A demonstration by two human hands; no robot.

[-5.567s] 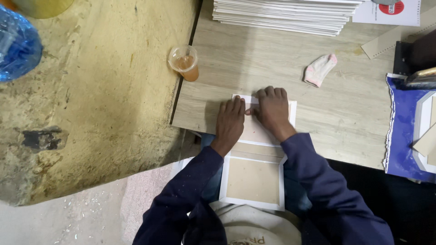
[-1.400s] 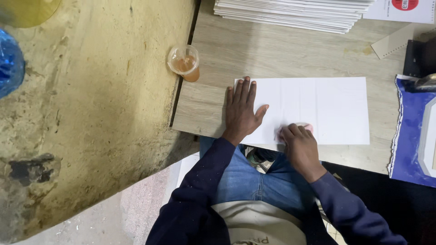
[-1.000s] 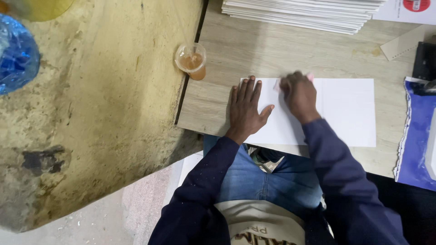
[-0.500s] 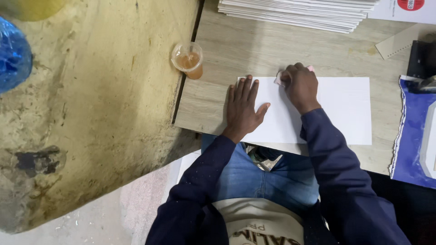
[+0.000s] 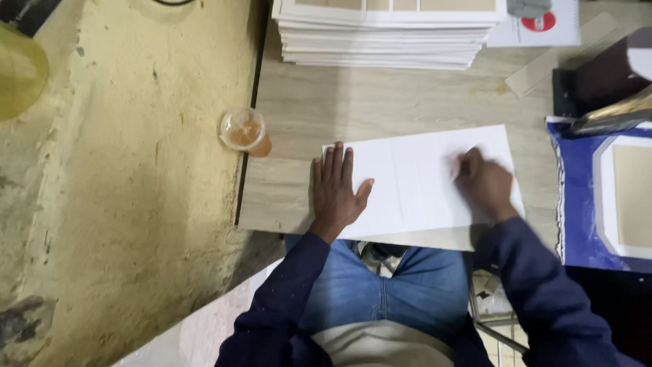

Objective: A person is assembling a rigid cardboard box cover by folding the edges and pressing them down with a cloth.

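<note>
A long white creased sheet [image 5: 421, 183] lies flat on the pale wooden table [image 5: 380, 102], near its front edge. My left hand [image 5: 336, 194] rests palm down on the sheet's left end, fingers spread and pointing away from me. My right hand [image 5: 483, 185] is on the sheet's right part, fingers curled and blurred by motion. A small pale cloth [image 5: 454, 162] just shows at its fingertips. Both arms wear dark blue sleeves.
A plastic cup of brown drink [image 5: 243, 130] stands at the table's left edge. A tall stack of white boards [image 5: 387, 34] fills the far side. At the right lie a blue sheet [image 5: 574, 204], a white-framed tan panel [image 5: 628, 197] and a dark box [image 5: 604, 75].
The sheet has gone from a small folded piece to a long open one. My right hand moved from the sheet's near edge to its far edge, then swept right. My left hand stayed put.
</note>
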